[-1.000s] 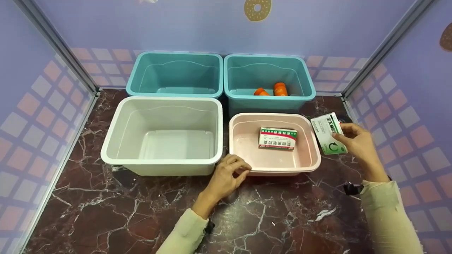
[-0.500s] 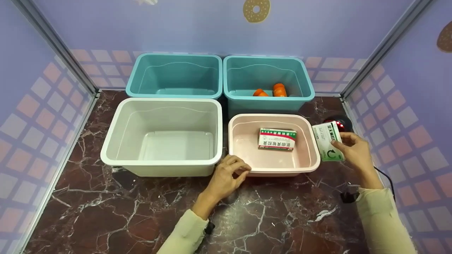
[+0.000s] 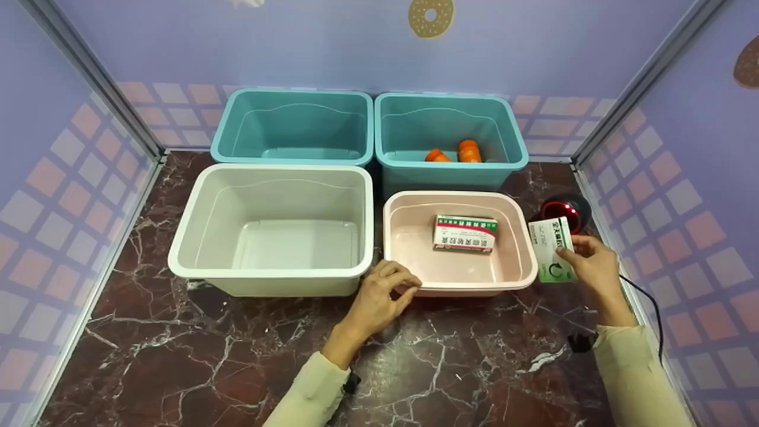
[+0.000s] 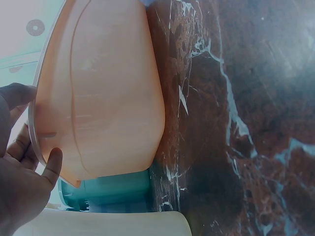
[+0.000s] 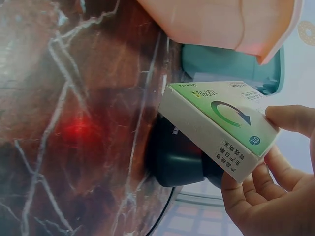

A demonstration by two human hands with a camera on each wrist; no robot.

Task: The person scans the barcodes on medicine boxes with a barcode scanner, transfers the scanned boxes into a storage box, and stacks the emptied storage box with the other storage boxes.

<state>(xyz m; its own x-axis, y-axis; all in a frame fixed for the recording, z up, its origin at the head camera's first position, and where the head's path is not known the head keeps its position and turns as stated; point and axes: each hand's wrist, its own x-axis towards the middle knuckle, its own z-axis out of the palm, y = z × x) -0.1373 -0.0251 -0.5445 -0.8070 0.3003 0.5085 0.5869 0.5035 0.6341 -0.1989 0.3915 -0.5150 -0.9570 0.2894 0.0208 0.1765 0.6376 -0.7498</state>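
Observation:
My right hand pinches a white and green medicine box just right of the pink basin. In the right wrist view, the thumb lies on the printed face of this box and the fingers are beneath it. A black barcode scanner with red lights stands on the table behind the box. My left hand grips the near left corner of the basin's rim; the left wrist view has its fingers on both sides of the rim. Inside the basin lies another medicine box, white with red and green.
A large white bin stands left of the basin. Behind are two teal bins, the left one and the right one, which holds two orange bottles. The scanner's black cable runs along the right wall.
My right hand has drawn the medicine box toward me, down along the basin's right side, and the scanner behind it has come into view. The left hand keeps its place on the rim.

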